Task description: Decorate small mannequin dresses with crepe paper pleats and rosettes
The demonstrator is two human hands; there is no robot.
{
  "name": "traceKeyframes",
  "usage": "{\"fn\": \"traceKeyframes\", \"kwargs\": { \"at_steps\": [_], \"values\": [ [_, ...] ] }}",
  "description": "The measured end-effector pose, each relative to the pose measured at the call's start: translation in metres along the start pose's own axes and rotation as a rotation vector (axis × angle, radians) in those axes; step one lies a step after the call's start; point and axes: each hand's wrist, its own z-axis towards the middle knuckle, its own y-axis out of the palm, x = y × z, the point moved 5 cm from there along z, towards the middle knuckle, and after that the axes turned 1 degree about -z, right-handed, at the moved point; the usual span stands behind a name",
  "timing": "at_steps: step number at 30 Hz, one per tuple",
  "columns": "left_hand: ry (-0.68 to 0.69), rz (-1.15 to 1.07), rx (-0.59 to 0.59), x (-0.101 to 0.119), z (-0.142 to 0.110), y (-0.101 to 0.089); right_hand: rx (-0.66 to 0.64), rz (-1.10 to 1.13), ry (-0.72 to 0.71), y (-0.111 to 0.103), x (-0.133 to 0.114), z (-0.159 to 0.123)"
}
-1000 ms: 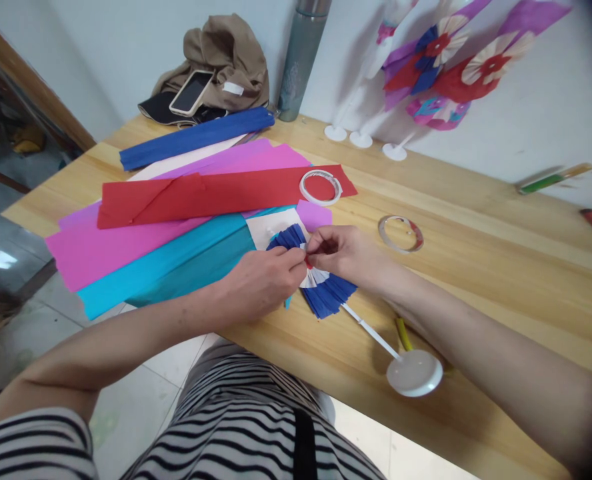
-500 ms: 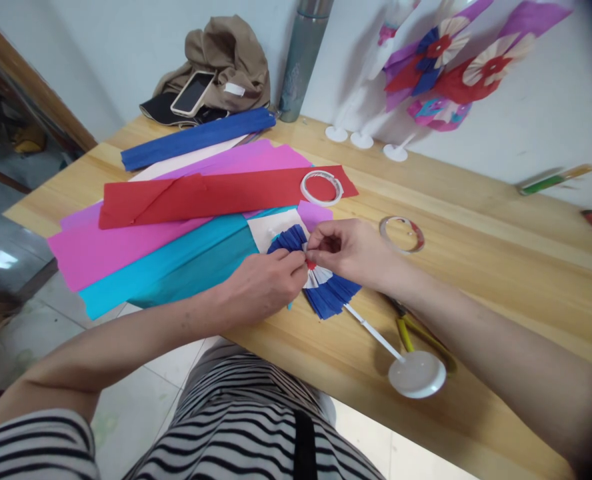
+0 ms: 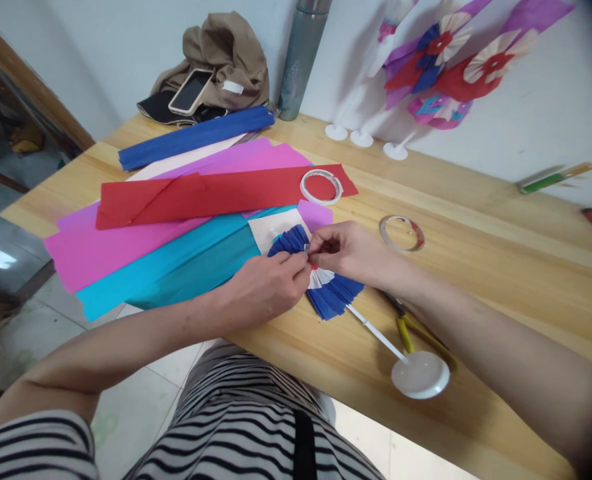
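Observation:
A pleated crepe-paper flower [image 3: 333,295], blue outside with white and red toward its centre, lies low over the table's front edge. My left hand [image 3: 271,283] is closed, its thumb and fingertips pinched at the flower's centre. From the other side my right hand [image 3: 343,252] pinches the same spot, so the fingertips of both hands meet and partly hide the middle. A white stick [image 3: 376,331] runs from under the flower to a round white base [image 3: 421,375] lying tipped on its side. Yellow-handled pliers or scissors [image 3: 405,333] lie partly behind my right forearm.
Crepe-paper sheets in red [image 3: 216,197], pink [image 3: 96,250] and turquoise [image 3: 176,263] spread leftward. One tape roll [image 3: 321,201] rests on the red sheet; another tape roll [image 3: 382,233] lies right. Behind stand a bottle [image 3: 301,63], a phone [image 3: 191,92] on a cap and finished paper flowers [image 3: 439,45] on stands.
Both hands stay pinched at the flower's centre with only slight shifts. The flower and its white base have moved a little to the right, and more of the yellow handles shows.

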Motion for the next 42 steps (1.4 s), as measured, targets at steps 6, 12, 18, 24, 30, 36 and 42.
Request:
{"fn": "traceKeyframes", "kwargs": {
  "at_steps": [6,12,18,24,30,36,42],
  "values": [
    [0.012,0.059,-0.031,0.001,0.001,0.001,-0.046,0.119,0.027,0.000,0.007,0.004],
    [-0.001,0.040,-0.027,0.001,0.001,0.002,-0.086,0.267,0.036,0.003,0.008,0.005],
    [-0.041,-0.082,-0.030,-0.003,-0.001,0.002,-0.081,0.316,0.083,0.002,0.007,0.004],
    [-0.013,-0.136,0.000,-0.006,-0.001,0.005,-0.077,0.325,0.095,0.001,0.007,0.003],
    [0.000,-0.146,-0.019,-0.007,-0.002,0.002,-0.055,0.323,0.073,0.000,0.007,-0.003],
    [-0.023,-0.157,-0.040,-0.007,-0.001,0.000,-0.056,0.291,0.076,0.003,0.007,-0.002],
    [-0.091,-0.186,-0.112,-0.007,0.001,0.003,-0.055,0.312,0.086,0.006,0.012,-0.002]
  ]
}}
